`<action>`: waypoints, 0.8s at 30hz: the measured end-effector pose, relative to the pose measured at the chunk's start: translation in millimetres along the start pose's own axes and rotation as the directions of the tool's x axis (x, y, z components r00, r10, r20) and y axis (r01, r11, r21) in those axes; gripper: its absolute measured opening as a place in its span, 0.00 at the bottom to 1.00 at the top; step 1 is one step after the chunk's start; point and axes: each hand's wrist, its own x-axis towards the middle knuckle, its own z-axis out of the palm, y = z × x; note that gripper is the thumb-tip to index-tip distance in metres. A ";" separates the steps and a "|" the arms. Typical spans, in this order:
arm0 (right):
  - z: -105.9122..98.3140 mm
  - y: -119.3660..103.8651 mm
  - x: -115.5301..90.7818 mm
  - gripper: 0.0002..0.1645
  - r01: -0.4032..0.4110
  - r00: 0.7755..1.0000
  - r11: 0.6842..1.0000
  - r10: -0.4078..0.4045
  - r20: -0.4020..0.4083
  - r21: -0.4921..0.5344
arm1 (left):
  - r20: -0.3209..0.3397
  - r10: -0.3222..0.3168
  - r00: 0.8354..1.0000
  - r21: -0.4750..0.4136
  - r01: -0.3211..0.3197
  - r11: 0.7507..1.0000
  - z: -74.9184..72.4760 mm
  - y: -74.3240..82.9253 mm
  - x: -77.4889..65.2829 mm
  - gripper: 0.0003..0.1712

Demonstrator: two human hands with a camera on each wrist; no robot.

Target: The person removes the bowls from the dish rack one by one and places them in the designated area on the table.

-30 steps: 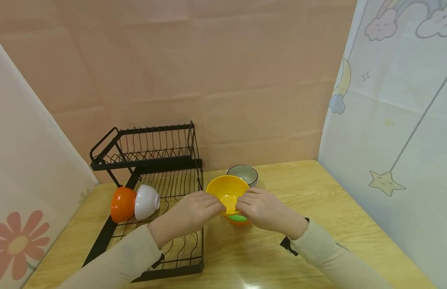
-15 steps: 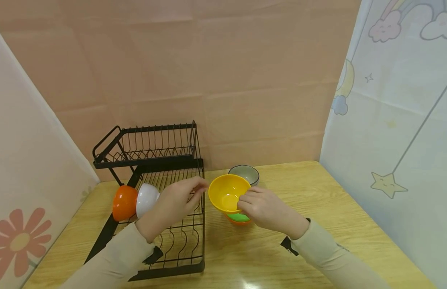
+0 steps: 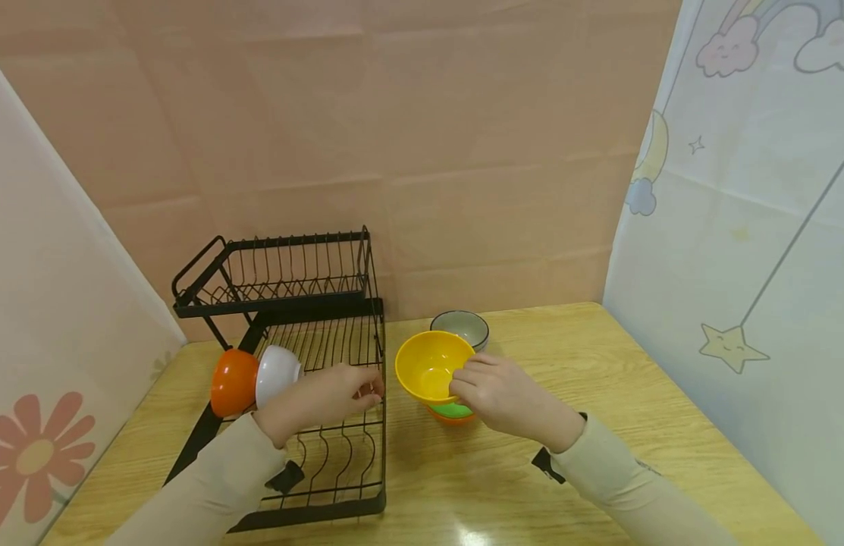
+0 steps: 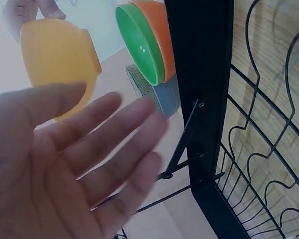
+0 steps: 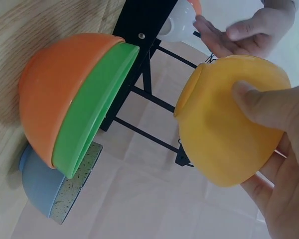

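My right hand [image 3: 500,390] pinches a yellow bowl [image 3: 431,368] by its right side, thumb on the outside in the right wrist view [image 5: 249,99]. The bowl is held above a green bowl [image 3: 452,411] nested in an orange bowl [image 5: 55,89] on the table. Free of the bowl, my left hand [image 3: 329,394] hovers over the black dish rack [image 3: 326,514], fingers loosely bent. Its palm and spread fingers [image 4: 114,169] hold nothing in the left wrist view. On the rack's left side, an orange bowl [image 3: 232,383] and a white bowl [image 3: 274,375] lean on their sides.
A grey bowl [image 3: 462,326] with a dark rim stands behind the yellow one. The rack's upper tier [image 3: 271,303] rises at the back left. Cloth walls [image 3: 497,189] border the wooden table [image 3: 565,470] at the back and sides.
My left hand has let go of the yellow bowl and moved left, then lower, over the rack. The right hand keeps the bowl in nearly the same place.
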 end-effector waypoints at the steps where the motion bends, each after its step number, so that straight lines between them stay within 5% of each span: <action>1: -0.2 -0.1 -0.1 0.13 0.000 1.000 1.000 0.000 0.000 0.001 | 0.029 0.001 1.000 -0.001 -0.001 1.000 0.1 -1.3 -0.6 0.08; 8: -0.8 0.8 -0.3 0.13 -0.007 1.000 1.000 0.007 -0.003 0.011 | 0.180 -0.015 0.984 0.022 0.011 1.000 -0.4 -3.1 -3.6 0.13; 14: -0.9 1.1 0.1 0.13 -0.007 1.000 1.000 0.007 -0.008 0.007 | 0.313 -0.118 0.942 0.046 0.109 0.993 0.1 0.0 -7.6 0.18; 18: -0.7 0.6 -0.6 0.13 -0.011 1.000 1.000 0.011 -0.004 0.010 | 0.352 -0.154 0.923 0.073 0.137 0.988 0.4 1.4 -8.8 0.20; 24: 0.3 2.8 -5.2 0.11 -0.025 1.000 1.000 0.025 0.002 0.011 | 0.369 -0.151 0.917 0.091 0.126 0.988 0.7 0.8 -8.8 0.19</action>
